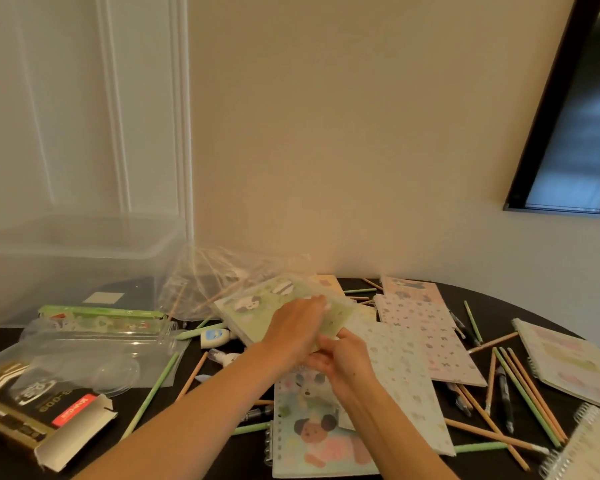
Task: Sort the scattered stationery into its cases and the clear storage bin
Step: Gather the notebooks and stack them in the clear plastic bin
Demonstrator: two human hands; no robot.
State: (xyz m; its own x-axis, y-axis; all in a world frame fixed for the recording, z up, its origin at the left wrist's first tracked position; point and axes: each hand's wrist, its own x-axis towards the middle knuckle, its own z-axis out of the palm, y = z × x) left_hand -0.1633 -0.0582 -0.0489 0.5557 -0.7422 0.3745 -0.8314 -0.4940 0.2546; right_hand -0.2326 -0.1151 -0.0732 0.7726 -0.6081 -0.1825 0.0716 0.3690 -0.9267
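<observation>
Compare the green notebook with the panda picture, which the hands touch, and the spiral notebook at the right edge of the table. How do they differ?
The green panda notebook lies under both hands, the left hand and the right hand, and rests tilted on other notebooks; the spiral notebook lies untouched on the dark table. The first has a green cover with pandas; the second is pale with pink and yellow patches. Wire coils show only on the second. Both lie cover up.
</observation>
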